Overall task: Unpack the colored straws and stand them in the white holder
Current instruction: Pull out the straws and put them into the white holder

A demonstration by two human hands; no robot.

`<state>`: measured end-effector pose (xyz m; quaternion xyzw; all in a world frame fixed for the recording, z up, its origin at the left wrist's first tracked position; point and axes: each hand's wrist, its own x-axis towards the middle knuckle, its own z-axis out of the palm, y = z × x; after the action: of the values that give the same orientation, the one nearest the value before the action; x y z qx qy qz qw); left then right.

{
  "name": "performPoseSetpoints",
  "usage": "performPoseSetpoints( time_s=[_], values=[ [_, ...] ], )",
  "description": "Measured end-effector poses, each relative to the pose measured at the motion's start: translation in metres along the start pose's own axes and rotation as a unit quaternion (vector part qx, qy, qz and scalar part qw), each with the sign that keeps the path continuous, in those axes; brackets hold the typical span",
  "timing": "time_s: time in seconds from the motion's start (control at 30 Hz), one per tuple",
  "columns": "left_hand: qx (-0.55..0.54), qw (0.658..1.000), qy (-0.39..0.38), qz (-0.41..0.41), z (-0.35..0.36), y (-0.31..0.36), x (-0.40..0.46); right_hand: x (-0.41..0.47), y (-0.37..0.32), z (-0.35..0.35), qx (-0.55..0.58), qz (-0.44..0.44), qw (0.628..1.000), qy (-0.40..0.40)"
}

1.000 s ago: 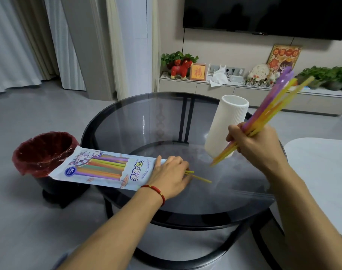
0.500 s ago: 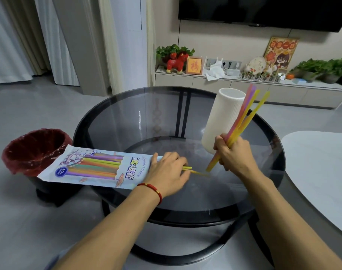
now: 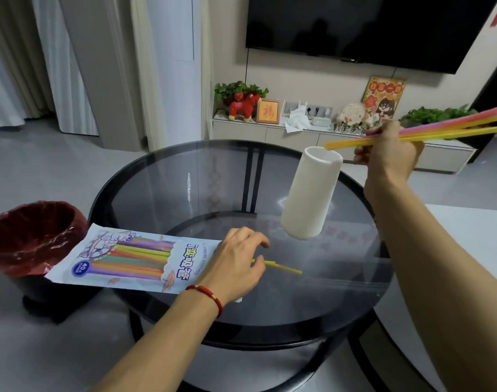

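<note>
The tall white ribbed holder [image 3: 312, 193] stands on the round dark glass table [image 3: 162, 188], its mouth empty. My right hand [image 3: 388, 154] is raised to the right of its rim, gripping a bundle of pink, orange and yellow straws [image 3: 451, 127] held nearly level, their near ends just over the holder's mouth. The printed straw packet [image 3: 134, 258] lies flat at the table's left edge. My left hand [image 3: 236, 264] rests on the packet's open end, fingers on yellow straws [image 3: 284, 267] that stick out onto the glass.
A bin with a red liner [image 3: 29, 236] stands on the floor left of the table, under the packet's overhanging end. A white table [image 3: 473, 233] sits at the right. A low cabinet [image 3: 270, 131] with ornaments lines the far wall.
My right hand has risen from beside the holder's base to its rim, swinging the straw bundle from steeply tilted to nearly level. My left hand stays on the packet.
</note>
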<state>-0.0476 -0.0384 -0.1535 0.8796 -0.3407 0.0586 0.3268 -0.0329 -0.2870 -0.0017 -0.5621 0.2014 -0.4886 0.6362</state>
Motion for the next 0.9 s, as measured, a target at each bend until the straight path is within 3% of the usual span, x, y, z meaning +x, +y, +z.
performPoseSetpoints(
  time_s=[0.13,0.27,0.47,0.63,0.8,0.83,0.9],
  values=[
    [0.001,1.000,-0.001,0.002,-0.002,0.001,-0.001,0.011,0.011,0.009,-0.112,-0.028,0.992,-0.051],
    [0.011,1.000,-0.004,0.006,-0.005,-0.001,-0.003,0.016,0.018,0.013,-0.250,-0.042,0.957,-0.140],
    [0.046,0.999,-0.027,0.000,-0.012,-0.009,-0.005,0.020,0.015,0.010,-0.250,-0.001,0.936,-0.249],
    [0.137,0.986,-0.096,-0.003,-0.022,-0.022,-0.008,0.008,0.009,-0.004,-0.176,-0.005,0.957,-0.230],
    [0.213,0.948,-0.232,-0.044,-0.025,-0.041,-0.013,-0.047,0.014,-0.038,-0.136,-0.180,0.972,-0.070],
    [0.214,0.945,-0.242,-0.044,-0.025,-0.043,-0.014,-0.062,0.023,-0.045,-0.146,-0.194,0.968,-0.061],
    [0.205,0.946,-0.247,-0.036,-0.026,-0.042,-0.013,-0.091,0.044,-0.056,-0.203,-0.189,0.952,-0.129]
  ],
)
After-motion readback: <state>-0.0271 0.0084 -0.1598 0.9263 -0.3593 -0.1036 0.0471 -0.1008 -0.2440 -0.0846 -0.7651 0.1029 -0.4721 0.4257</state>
